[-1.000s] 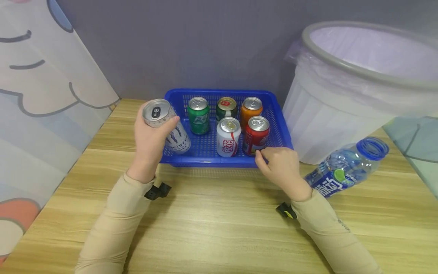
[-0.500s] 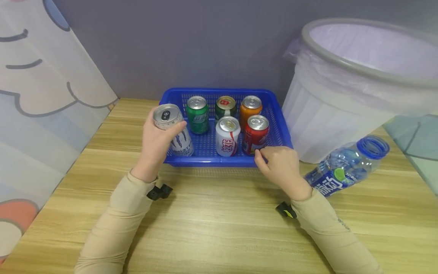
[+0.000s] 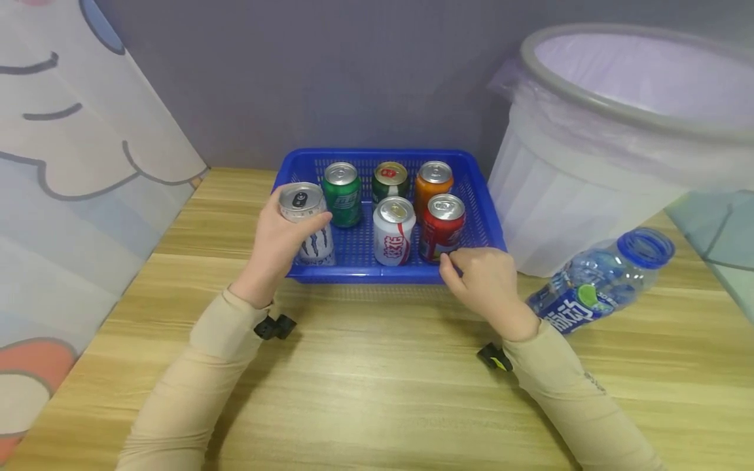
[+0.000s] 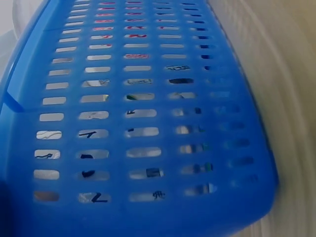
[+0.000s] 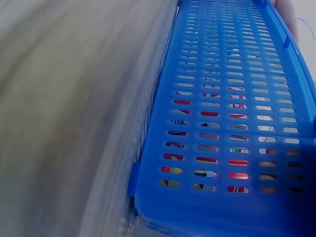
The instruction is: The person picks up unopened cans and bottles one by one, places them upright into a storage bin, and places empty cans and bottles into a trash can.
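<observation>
My left hand (image 3: 272, 245) grips a tall white Monster energy drink can (image 3: 318, 243) at the left front of the blue plastic basket (image 3: 377, 275). The can stands nearly upright; I cannot tell if its base touches the floor. My right hand (image 3: 484, 280) holds the basket's front right corner, and skin shows through the slots in the right wrist view. Inside stand a green can (image 3: 344, 199), a dark green can (image 3: 379, 190), an orange can (image 3: 434, 180), a white can with red lettering (image 3: 393, 239) and a red can (image 3: 440, 232).
A clear bottle with a blue label (image 3: 607, 288) leans beside the right forearm, its mouth uncapped. Behind it rises a large white bin (image 3: 548, 183) with a lilac liner. The wooden table (image 3: 365, 379) stretches in front, and a grey wall (image 3: 330, 78) backs the basket.
The left hand has moved right and slightly down with the Monster can, which has straightened and sits lower in the basket. The right hand has stayed at the corner.
</observation>
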`<state>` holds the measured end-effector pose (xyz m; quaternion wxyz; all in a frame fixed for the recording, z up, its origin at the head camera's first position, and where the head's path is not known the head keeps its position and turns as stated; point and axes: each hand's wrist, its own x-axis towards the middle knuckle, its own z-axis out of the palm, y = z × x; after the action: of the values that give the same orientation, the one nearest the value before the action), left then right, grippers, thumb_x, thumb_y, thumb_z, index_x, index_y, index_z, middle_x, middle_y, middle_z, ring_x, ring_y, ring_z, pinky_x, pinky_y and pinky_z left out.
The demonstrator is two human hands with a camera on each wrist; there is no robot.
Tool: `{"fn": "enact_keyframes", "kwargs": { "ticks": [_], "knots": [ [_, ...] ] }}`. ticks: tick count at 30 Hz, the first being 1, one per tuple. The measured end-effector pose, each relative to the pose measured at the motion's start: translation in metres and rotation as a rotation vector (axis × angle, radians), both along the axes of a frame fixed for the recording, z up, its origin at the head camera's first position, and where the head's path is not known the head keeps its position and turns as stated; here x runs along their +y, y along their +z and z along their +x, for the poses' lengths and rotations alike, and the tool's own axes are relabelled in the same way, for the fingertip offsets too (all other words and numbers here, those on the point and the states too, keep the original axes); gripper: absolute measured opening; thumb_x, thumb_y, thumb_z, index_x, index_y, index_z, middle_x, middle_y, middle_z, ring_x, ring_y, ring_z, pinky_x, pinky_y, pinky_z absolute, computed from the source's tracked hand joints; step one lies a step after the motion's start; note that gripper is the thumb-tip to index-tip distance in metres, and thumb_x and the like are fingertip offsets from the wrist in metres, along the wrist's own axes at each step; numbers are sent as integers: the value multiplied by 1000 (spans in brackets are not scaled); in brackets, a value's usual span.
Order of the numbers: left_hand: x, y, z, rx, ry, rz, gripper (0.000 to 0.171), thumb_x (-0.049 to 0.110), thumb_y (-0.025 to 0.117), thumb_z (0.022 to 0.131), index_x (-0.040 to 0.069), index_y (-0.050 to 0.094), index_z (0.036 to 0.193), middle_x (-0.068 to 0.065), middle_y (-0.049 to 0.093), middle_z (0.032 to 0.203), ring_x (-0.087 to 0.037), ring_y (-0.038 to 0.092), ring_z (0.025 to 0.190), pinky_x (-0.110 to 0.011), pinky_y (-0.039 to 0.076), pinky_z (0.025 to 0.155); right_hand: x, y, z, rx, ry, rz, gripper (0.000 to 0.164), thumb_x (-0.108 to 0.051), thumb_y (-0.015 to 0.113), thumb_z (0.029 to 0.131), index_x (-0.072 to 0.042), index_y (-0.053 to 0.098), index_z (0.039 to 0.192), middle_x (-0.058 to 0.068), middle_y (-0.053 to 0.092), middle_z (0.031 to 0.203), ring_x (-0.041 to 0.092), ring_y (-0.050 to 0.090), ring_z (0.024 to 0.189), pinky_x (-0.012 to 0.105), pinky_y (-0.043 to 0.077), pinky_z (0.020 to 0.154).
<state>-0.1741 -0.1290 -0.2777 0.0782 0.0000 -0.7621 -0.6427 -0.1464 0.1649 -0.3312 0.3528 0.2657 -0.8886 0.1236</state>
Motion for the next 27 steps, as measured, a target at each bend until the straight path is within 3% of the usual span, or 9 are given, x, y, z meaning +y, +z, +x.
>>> {"fn": "enact_keyframes", "kwargs": {
  "ticks": [10, 21, 27],
  "knots": [
    [-2, 0, -5, -125, -80, -265, 69, 25, 80, 75, 12, 45, 134, -9, 55, 123, -23, 51, 113, -41, 42, 97, 1, 1, 0, -10, -7, 0, 44, -30, 38, 89, -14, 36, 47, -2, 37, 44, 19, 36, 37, 31, 22, 37],
    [-1, 0, -9, -164, -130, -315, 68, 19, 80, 73, 12, 45, 131, -8, 56, 124, -23, 52, 114, -42, 42, 97, 0, 1, 0, -15, -9, -5, 44, -29, 39, 88, -15, 36, 47, -2, 37, 43, 18, 34, 37, 31, 22, 37],
    [-1, -1, -11, -167, -120, -305, 71, 20, 81, 73, 12, 44, 133, -8, 55, 124, -23, 52, 113, -42, 43, 95, 0, 1, 0, -16, -4, -2, 44, -29, 39, 89, -15, 36, 47, -2, 37, 43, 18, 34, 37, 31, 22, 37]
  ]
}}
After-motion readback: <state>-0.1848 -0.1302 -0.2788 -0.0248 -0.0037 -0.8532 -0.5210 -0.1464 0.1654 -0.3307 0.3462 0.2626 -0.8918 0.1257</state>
